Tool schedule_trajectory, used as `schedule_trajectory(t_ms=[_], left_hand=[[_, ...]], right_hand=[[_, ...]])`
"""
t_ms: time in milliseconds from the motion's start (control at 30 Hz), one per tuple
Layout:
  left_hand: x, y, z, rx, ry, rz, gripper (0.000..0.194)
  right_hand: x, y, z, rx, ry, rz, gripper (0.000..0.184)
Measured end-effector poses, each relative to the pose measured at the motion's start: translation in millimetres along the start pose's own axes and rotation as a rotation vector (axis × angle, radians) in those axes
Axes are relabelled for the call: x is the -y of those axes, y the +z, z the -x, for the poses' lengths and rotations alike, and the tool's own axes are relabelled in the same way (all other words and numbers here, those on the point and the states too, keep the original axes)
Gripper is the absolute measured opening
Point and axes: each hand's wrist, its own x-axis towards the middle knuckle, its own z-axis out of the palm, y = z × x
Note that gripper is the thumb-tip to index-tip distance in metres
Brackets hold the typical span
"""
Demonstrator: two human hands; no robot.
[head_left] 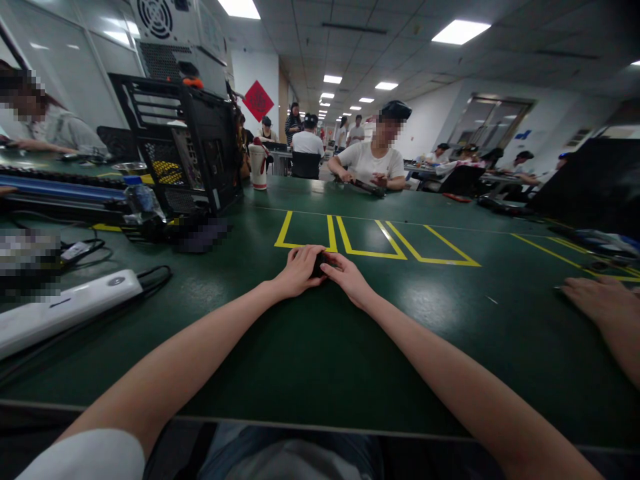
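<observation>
A small dark object (317, 265) sits between my two hands at the middle of the green table (310, 347). Its kind cannot be made out, as fingers cover most of it. My left hand (300, 270) is curled round its left side and top, fingers closed on it. From the right, my right hand (346, 277) presses thumb and fingers against its other side. Both hands are low over the tabletop, just in front of the yellow tape outlines (367, 253).
To the left stand a black computer case (200, 147), a plastic bottle (143, 203) and a white power strip (75, 307). A white cup (259, 167) is farther back. Across the table a person (375, 157) handles a dark long object. Another person's hand (600, 300) rests at right.
</observation>
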Motion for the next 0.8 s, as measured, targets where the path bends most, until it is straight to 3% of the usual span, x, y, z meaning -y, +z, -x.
schedule_trajectory(t_ms=[333,600,800], left_hand=[[-0.3,1.8,-0.9,-0.005,-0.005,-0.012,0.054],[-0.2,0.9,-0.8,-0.004,-0.005,-0.005,0.054],[0.5,2.2,-0.6,-0.006,-0.007,0.0,0.055]], right_hand=[[-1.6,1.4,-0.1,-0.04,-0.066,0.016,0.023],[1.9,1.2,-0.8,0.001,0.016,0.025,0.033],[2.1,2.5,-0.1,-0.017,-0.03,-0.032,0.033]])
